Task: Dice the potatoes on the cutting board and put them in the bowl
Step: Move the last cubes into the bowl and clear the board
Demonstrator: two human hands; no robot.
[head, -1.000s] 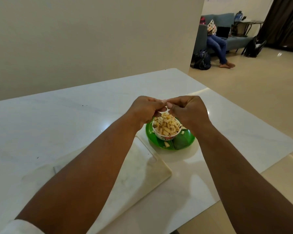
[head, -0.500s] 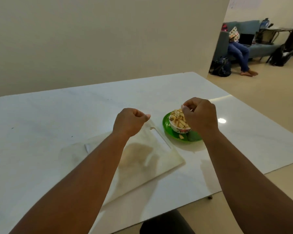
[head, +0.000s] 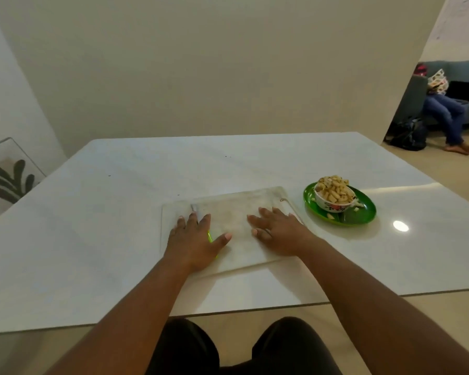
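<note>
A pale cutting board point(head: 233, 209) lies flat on the white table in front of me. My left hand point(head: 194, 239) rests palm down on its left part, fingers straight, covering a knife whose green handle point(head: 209, 236) and blade tip point(head: 193, 207) peek out. My right hand point(head: 278, 228) lies flat on the board's right part, fingers spread. To the right, a small patterned bowl point(head: 333, 205) heaped with diced potato point(head: 333, 189) stands on a green plate point(head: 363, 215). A few potato bits point(head: 330, 215) lie on the plate.
The white table point(head: 92, 226) runs wide to the left and back, with its near edge just above my knees. A wall stands behind it. At the far right a person sits on a sofa point(head: 444, 104) beside a dark bag point(head: 406, 133).
Both hands have left the bowl, moved back and down, and flattened onto the cutting board. My head has pulled back, so the table's near edge and my knees show.
</note>
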